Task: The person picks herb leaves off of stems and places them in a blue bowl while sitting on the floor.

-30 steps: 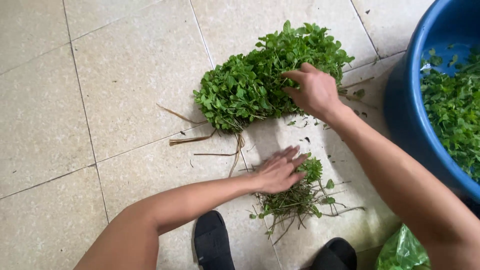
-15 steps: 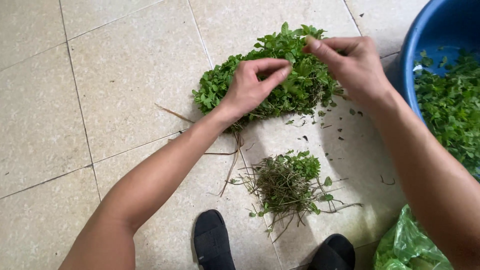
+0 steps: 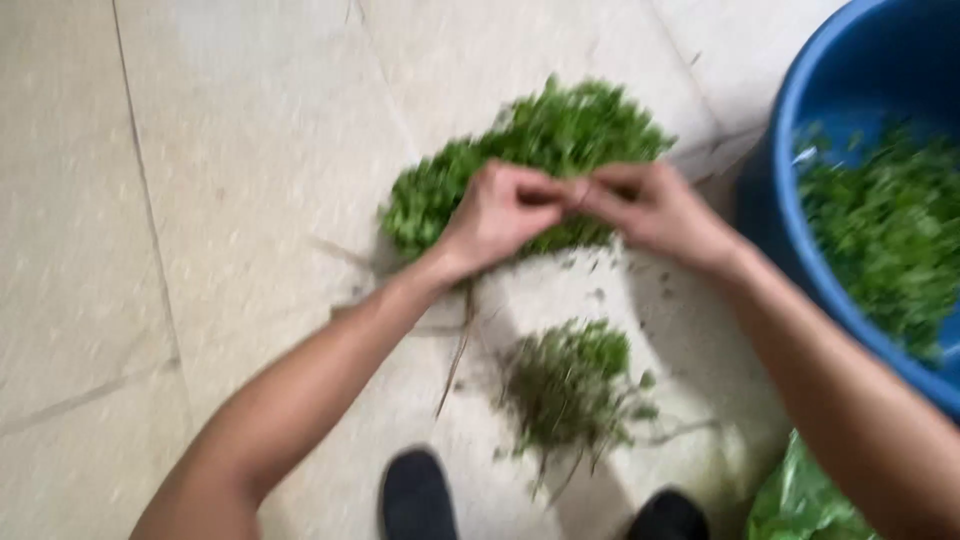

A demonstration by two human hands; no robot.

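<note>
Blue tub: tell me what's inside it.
The blue tub holds loose green leaves, blurred here. The leaves cover its bottom, and part of the tub is cut off by the picture's edge.

Left hand (image 3: 500, 215): bare, fingers curled, fingertips meeting the other hand's.
Right hand (image 3: 655, 208): bare, fingers bent in a pinch towards the left.
Left forearm (image 3: 300, 390): stretched forward from the lower left.
Right forearm (image 3: 840, 390): angling in from the lower right.
Blur: exact grip cannot be told.

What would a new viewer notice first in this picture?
Two hands, the left hand and the right hand, meet fingertip to fingertip over a big heap of green leafy herbs on the tiled floor. A blue tub with more greens stands at the right edge.
</note>
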